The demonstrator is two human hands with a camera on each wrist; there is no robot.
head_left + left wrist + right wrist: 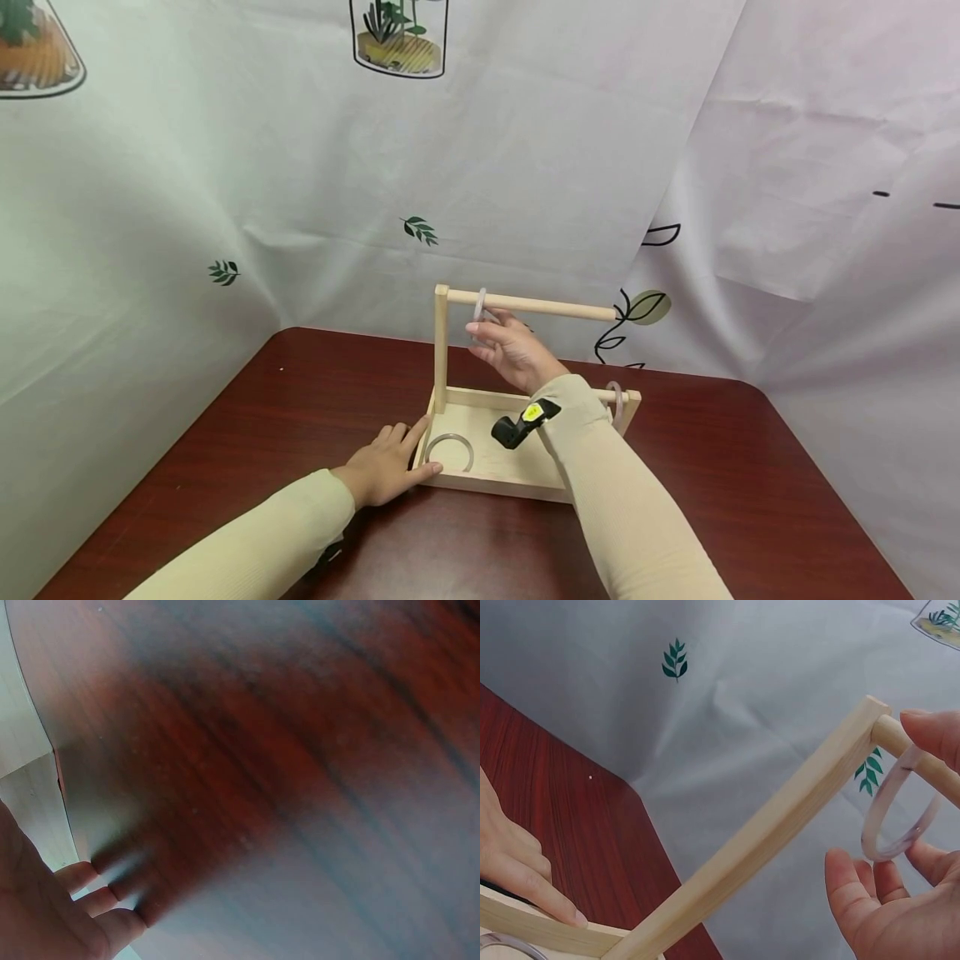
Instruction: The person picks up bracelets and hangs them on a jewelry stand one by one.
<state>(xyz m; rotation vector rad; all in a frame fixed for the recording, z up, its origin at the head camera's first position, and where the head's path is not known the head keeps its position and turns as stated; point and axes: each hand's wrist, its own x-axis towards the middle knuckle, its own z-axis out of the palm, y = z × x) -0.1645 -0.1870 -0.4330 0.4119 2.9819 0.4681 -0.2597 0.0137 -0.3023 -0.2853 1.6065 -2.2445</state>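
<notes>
A pale wooden stand has a shallow tray [487, 483], a tall post [441, 350] and an upper rod [555, 307]. Around that rod, near the post, hangs a translucent bangle [881, 817]. My right hand [517, 350] holds this bangle, its fingertips against the lower side and the thumb up by the rod. My left hand [386, 467] rests with extended fingers along the tray's left wall, thumb at the front corner. Inside the tray near that corner lies a second bangle [471, 454]. Another bangle [617, 402] hangs at the right end of the lower rod, which my right forearm partly hides.
The stand sits on a dark red wooden table [300, 400]. Behind and at both sides hangs a whitish cloth [540, 167] printed with plants. A black wrist camera [517, 427] sticks out from my right sleeve, over the tray.
</notes>
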